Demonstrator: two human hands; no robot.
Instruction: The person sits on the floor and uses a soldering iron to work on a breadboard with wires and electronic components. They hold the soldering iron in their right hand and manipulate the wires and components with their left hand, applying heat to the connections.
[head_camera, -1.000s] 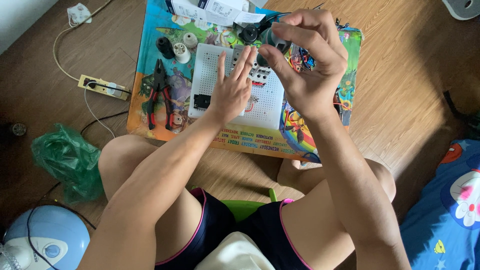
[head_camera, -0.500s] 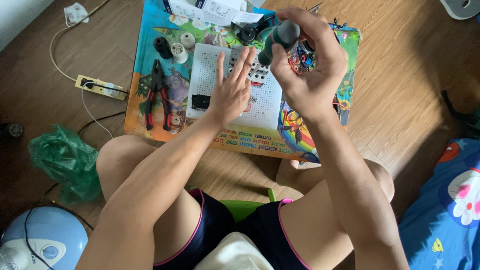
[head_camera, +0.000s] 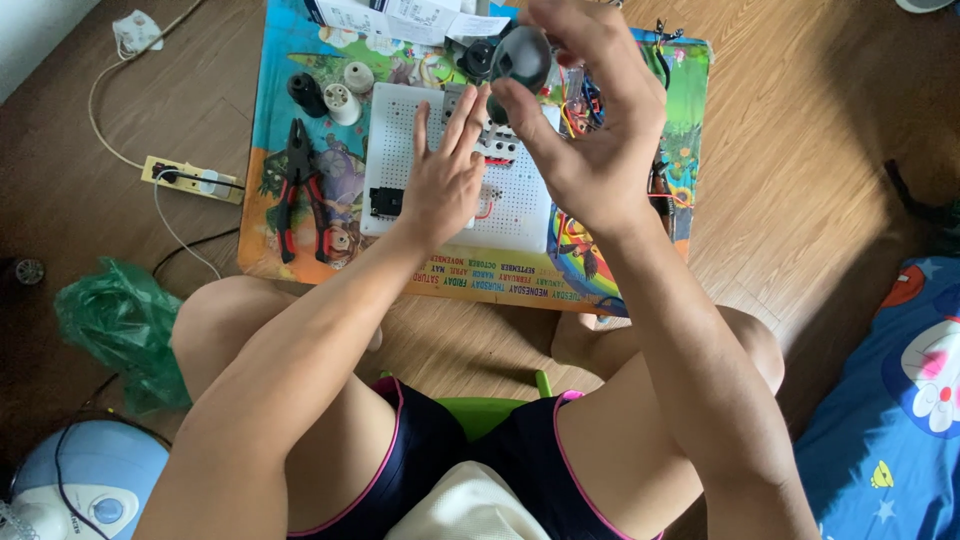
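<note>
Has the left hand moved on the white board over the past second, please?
No. The left hand lies flat on the same part of the white board.

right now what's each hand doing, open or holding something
Left hand: open, fingers spread, flat on the white perforated board.
Right hand: closed on a dark round part, raised above the board.

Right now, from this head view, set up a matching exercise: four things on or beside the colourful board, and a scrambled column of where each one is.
Things:
1. pliers
2. left hand
3. round dark part
4. green plastic bag

Places:
A. pinched in the right hand, raised above the board
B. on the floor beside the left knee
C. flat on the white breadboard
D. on the colourful board, left of the breadboard

Pairs: 1-D, 2-C, 3-A, 4-B
</note>
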